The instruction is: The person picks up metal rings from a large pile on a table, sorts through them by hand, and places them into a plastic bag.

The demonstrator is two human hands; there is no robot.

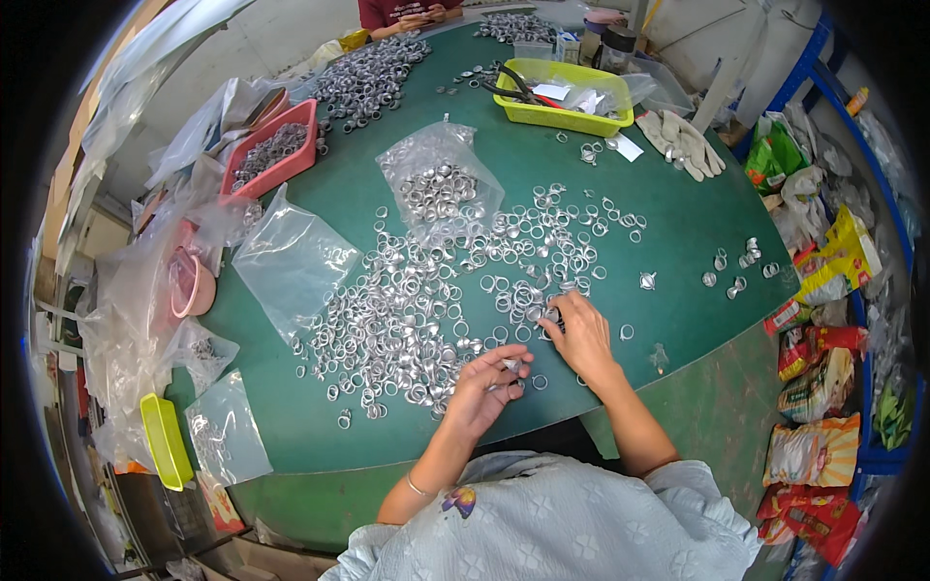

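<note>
left grip (479,389) holds a silver piece (511,366) near the table edge (531,416).

One wide fisheye view from the head, downward at close range over the green table (683,232)

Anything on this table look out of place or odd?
Mildly: a few stray metal rings lie near the right side of the green table, apart from the main heap. A black-handled tool juts over the yellow basket's rim. No clear damage shows.
</note>
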